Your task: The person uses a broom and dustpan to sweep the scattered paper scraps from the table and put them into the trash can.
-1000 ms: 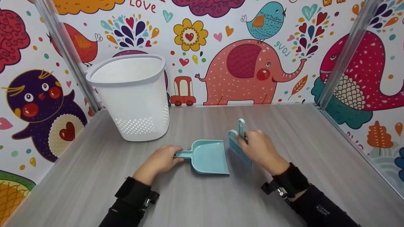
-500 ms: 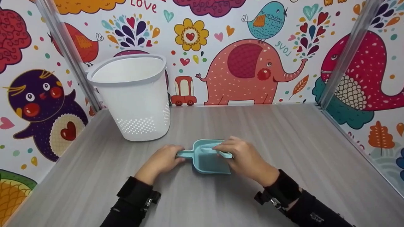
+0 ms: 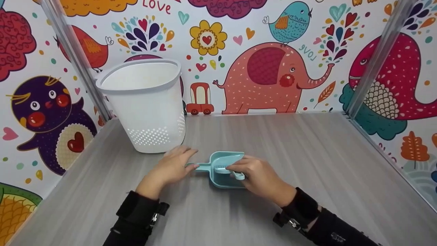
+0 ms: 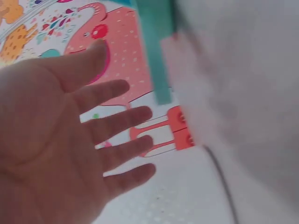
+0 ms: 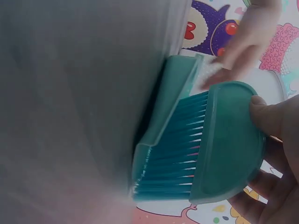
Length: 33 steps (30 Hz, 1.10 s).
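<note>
A light teal dustpan (image 3: 216,181) lies on the table, its handle (image 3: 203,167) pointing left. Beside that handle is my left hand (image 3: 169,169), fingers spread and straight; the left wrist view shows its bare palm, apart from the teal handle (image 4: 156,51). My right hand (image 3: 261,176) grips a teal hand brush (image 3: 223,170) over the pan. From the right wrist view, the brush's bristles (image 5: 177,144) reach into the pan (image 5: 180,77), while thumb and fingers hold the rounded back of its head. The brush's handle sticks out below the right hand's fingers in the head view.
A tall white basket (image 3: 146,116) with a grey rim and small holes stands at the back left, close behind the left hand. Printed wall panels (image 3: 235,30) enclose the grey wood-look table (image 3: 307,143) at the back and both sides.
My right hand has carried the brush leftward from beside the pan to over it. My left hand has let go of the dustpan's handle and spread its fingers. The pan stays about where it was.
</note>
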Motion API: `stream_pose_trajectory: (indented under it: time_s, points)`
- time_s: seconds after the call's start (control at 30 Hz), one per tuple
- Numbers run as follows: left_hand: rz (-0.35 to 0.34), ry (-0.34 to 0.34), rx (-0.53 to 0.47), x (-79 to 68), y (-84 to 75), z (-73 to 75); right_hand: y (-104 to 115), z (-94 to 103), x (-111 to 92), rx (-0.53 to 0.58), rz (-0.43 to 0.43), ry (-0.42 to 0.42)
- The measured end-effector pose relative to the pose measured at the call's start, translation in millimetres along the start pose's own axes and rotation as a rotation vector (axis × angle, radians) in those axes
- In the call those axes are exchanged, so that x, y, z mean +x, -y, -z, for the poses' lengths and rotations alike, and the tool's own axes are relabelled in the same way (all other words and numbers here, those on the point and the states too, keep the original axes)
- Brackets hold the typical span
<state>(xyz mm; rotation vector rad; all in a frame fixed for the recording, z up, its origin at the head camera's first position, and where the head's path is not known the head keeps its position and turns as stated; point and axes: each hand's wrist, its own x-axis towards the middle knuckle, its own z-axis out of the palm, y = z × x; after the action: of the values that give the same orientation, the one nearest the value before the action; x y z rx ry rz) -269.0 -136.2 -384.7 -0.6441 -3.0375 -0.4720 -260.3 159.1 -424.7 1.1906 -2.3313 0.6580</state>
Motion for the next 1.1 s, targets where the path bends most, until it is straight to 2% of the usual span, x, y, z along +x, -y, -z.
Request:
stream_pose_trajectory:
  time_s: [0.23, 0.5, 0.7, 0.77, 1.1]
  points:
    - [-0.048, -0.114, 0.047, -5.2, -7.4, 18.7, 1.7, -2.4, -1.2, -0.036, -0.023, 0.099]
    - [-0.043, -0.125, 0.080, -7.8, -8.2, 24.2, 4.8, -5.4, -3.9, -0.036, -0.053, 0.195]
    - [-0.045, -0.130, 0.098, -13.0, -12.0, 32.2, 6.3, -4.9, -5.9, -0.052, -0.115, 0.379]
    - [-0.049, -0.136, 0.102, -14.7, -13.6, 34.8, 5.6, -4.7, -6.3, -0.046, -0.124, 0.418]
    - [-0.041, -0.129, 0.111, -17.2, -13.0, 37.2, 1.5, -5.7, -7.3, -0.041, -0.096, 0.430]
